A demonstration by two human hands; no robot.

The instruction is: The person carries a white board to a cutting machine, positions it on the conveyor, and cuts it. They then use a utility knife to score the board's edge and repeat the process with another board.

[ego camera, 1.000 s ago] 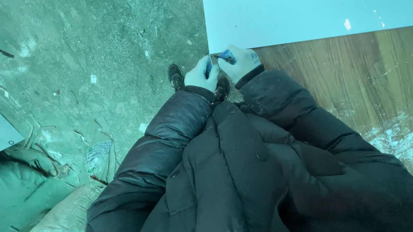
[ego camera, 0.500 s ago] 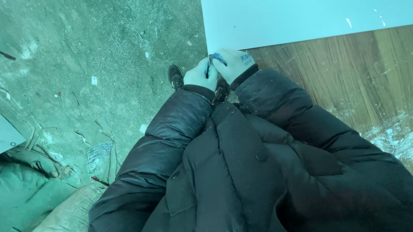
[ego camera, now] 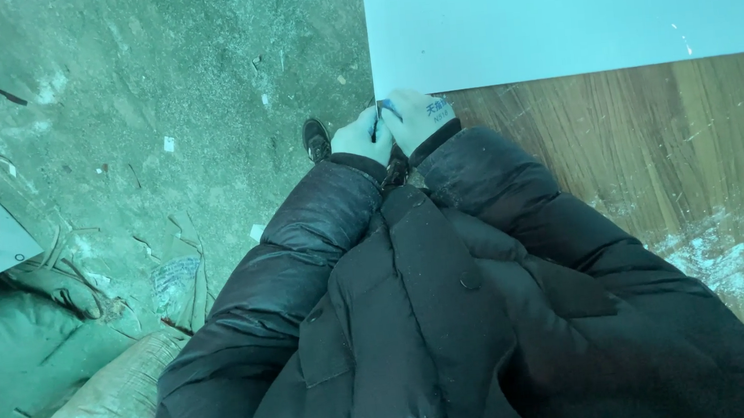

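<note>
Item: my left hand (ego camera: 362, 138) and right hand (ego camera: 419, 117), both closed on small dark-blue tool (ego camera: 384, 111), upper centre; moved slightly right, now at white panel (ego camera: 570, 12) corner. Work continuing.

Panel (ego camera: 570, 12): plain pale blue-white.
Board (ego camera: 654, 148): brown wood grain, white dust patches.
Jacket (ego camera: 418, 321): black, quilted.
Gloves (ego camera: 418, 120): white, blue print.
Floor (ego camera: 154, 76): grey-green, speckled.
Sacks (ego camera: 36, 373): dull green.
</note>
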